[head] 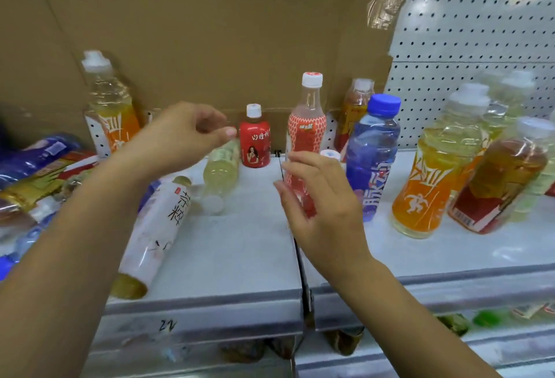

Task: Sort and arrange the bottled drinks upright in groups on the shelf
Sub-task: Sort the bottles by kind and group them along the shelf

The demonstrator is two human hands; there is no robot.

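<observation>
My left hand point(183, 134) hovers over the shelf point(234, 245) with loosely curled fingers and holds nothing. Below it lie a pale yellow bottle point(220, 167) and a white-labelled tea bottle point(156, 227), both on their sides. My right hand point(321, 197) is open, its fingers beside the upright pink-and-red bottle point(306, 128); no grip shows. A small red bottle point(255, 143) stands behind. A blue bottle point(374, 152) and an orange-labelled bottle point(356, 107) stand to the right. At the left back stands an orange sports bottle point(109, 107).
A pile of fallen bottles point(39, 173) lies at the left edge. Several upright orange and amber bottles point(435, 173) crowd the right side. Cardboard point(210, 32) and white pegboard point(468, 47) back the shelf. A seam point(297, 245) splits the shelf in two.
</observation>
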